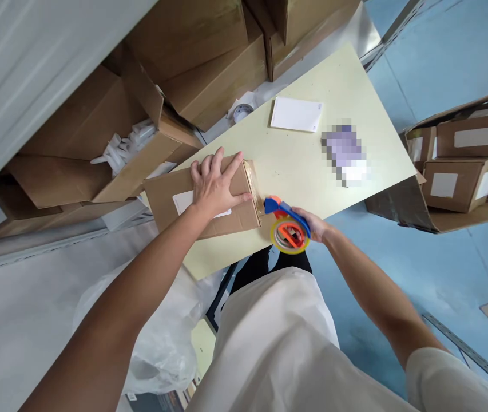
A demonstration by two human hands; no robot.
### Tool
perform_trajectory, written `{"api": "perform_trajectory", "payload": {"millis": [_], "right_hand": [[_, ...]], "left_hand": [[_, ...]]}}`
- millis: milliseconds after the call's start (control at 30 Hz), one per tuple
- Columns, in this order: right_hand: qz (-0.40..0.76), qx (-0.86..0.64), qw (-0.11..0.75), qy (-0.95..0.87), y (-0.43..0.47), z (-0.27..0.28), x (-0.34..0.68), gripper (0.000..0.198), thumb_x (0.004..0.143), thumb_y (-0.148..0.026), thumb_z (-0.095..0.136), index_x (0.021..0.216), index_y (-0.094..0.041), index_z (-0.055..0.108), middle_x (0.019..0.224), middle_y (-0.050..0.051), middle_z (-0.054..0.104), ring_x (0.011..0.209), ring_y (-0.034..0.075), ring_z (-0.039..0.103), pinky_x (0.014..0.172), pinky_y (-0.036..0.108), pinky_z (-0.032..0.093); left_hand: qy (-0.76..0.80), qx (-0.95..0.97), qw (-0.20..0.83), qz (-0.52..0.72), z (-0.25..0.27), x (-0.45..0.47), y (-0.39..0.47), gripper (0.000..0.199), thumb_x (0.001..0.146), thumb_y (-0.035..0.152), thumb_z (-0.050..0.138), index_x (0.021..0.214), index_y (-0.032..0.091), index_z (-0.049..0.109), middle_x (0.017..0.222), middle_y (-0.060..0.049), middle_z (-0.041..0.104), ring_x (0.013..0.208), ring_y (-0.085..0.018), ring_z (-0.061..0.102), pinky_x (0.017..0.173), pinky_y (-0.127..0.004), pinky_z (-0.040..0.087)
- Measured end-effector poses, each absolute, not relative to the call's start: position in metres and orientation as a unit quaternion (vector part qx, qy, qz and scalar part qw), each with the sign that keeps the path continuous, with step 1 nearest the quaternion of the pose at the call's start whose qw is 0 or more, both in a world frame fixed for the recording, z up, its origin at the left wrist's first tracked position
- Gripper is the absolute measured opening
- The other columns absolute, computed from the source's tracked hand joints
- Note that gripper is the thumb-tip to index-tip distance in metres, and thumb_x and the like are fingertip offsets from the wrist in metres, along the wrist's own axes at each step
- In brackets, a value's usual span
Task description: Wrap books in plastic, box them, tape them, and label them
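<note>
A brown cardboard box (158, 194) with a white label lies on the pale yellow table (295, 160). Flat on its top rests my left hand (217, 186), fingers spread and stretched out, partly covering the label. Clear tape runs over the box's right end. Just right of that end, my right hand (314, 224) is closed around a blue and orange tape dispenser (278, 207), which carries a roll of yellowish tape. I cannot tell whether the dispenser touches the box.
Behind the table stand open cartons (209, 86), one holding white plastic pieces (127, 146). A white card (297, 114) and a blurred purple item (343, 150) lie on the table. At right, a large carton (402, 197) holds several labelled boxes. A plastic bag (162, 337) hangs lower left.
</note>
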State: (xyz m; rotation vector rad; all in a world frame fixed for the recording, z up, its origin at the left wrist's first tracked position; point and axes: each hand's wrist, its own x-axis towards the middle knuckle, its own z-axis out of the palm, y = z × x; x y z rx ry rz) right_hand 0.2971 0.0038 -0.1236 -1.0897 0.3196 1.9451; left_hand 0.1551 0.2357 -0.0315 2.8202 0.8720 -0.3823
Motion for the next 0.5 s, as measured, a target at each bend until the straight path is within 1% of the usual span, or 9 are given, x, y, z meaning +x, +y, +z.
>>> {"api": "perform_trajectory", "payload": {"millis": [100,167,233,333,433,500], "right_hand": [[0.784,-0.438,0.411,0.159,-0.032,-0.123,0.268,0.034,0.092,-0.042,0.043,0.106,-0.022,0.067,0.101,0.005,0.074,0.089,0.019,0.07,0.091,0.032,0.053],[0.784,-0.418,0.42,0.185,-0.039,-0.124,0.244,0.035,0.092,-0.041,0.043,0.108,-0.022,0.067,0.105,0.006,0.073,0.092,0.019,0.07,0.093,0.031,0.052],[0.777,-0.4,0.441,0.205,-0.035,-0.125,0.223,0.033,0.092,-0.039,0.043,0.104,-0.021,0.067,0.101,0.005,0.074,0.091,0.018,0.07,0.092,0.03,0.052],[0.753,-0.399,0.476,0.217,-0.016,-0.125,0.209,0.032,0.091,-0.041,0.042,0.097,-0.023,0.067,0.089,0.004,0.075,0.088,0.02,0.07,0.087,0.031,0.055],[0.73,-0.4,0.51,0.217,0.011,-0.124,0.225,0.035,0.091,-0.046,0.039,0.091,-0.023,0.066,0.083,0.003,0.074,0.086,0.021,0.07,0.084,0.032,0.056],[0.727,-0.396,0.525,0.197,0.034,-0.123,0.25,0.037,0.091,-0.048,0.038,0.089,-0.022,0.064,0.082,0.003,0.073,0.084,0.02,0.069,0.084,0.033,0.056]], "left_hand": [[0.291,0.945,0.08,-0.126,-0.032,0.155,0.234,0.088,0.073,0.062,0.06,0.148,0.027,0.028,0.154,-0.015,0.024,0.131,-0.044,0.028,0.105,-0.061,0.015],[0.293,0.944,0.08,-0.127,-0.031,0.156,0.233,0.088,0.073,0.061,0.06,0.147,0.027,0.028,0.154,-0.015,0.024,0.131,-0.044,0.028,0.105,-0.061,0.015],[0.301,0.942,0.081,-0.127,-0.031,0.157,0.233,0.088,0.073,0.061,0.06,0.147,0.028,0.027,0.154,-0.016,0.023,0.131,-0.045,0.028,0.105,-0.061,0.016],[0.347,0.929,0.08,-0.103,-0.034,0.157,0.239,0.088,0.074,0.059,0.06,0.148,0.028,0.024,0.153,-0.017,0.026,0.13,-0.045,0.029,0.103,-0.062,0.02],[0.427,0.898,0.089,-0.057,-0.04,0.15,0.25,0.087,0.077,0.059,0.056,0.149,0.029,0.019,0.149,-0.019,0.032,0.129,-0.045,0.032,0.097,-0.063,0.027],[0.473,0.874,0.102,-0.054,-0.042,0.14,0.256,0.088,0.079,0.059,0.052,0.15,0.028,0.013,0.147,-0.021,0.034,0.128,-0.046,0.035,0.093,-0.064,0.032]]}}
